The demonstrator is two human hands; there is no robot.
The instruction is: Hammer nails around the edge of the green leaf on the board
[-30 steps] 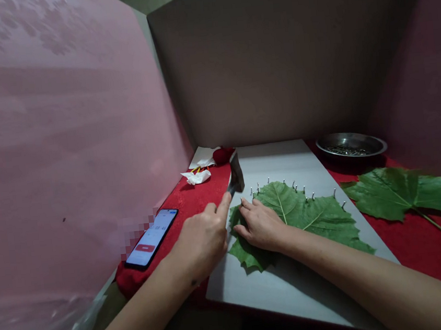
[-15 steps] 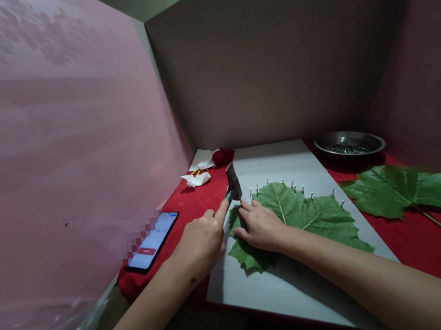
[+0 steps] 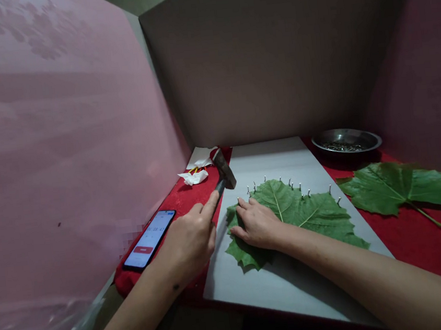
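In my left hand (image 3: 192,236) is a hammer (image 3: 224,169), its dark metal head raised beyond my fingers, left of the leaf. The hand is closed around the handle. My right hand (image 3: 259,224) lies palm down on a large green leaf (image 3: 316,218), thumb spread from the fingers, and covers part of the leaf's left side. A nail (image 3: 238,200) stands upright by the index fingertip; whether the finger touches it I cannot tell. Several more nails (image 3: 300,186) stand along the leaf's far edge. Under the leaf is a white board (image 3: 270,157).
A metal bowl (image 3: 346,138) of nails stands at the far right on red cloth (image 3: 410,242). Nearer lies a second leaf (image 3: 396,186). To the left are a phone (image 3: 149,240) and crumpled white paper (image 3: 194,176). Pink and grey panels (image 3: 82,127) wall the space.
My left hand has drawn the hammer back, left and up from the nail. My right hand stays on the leaf, and the nail by its fingertip shows more clearly.
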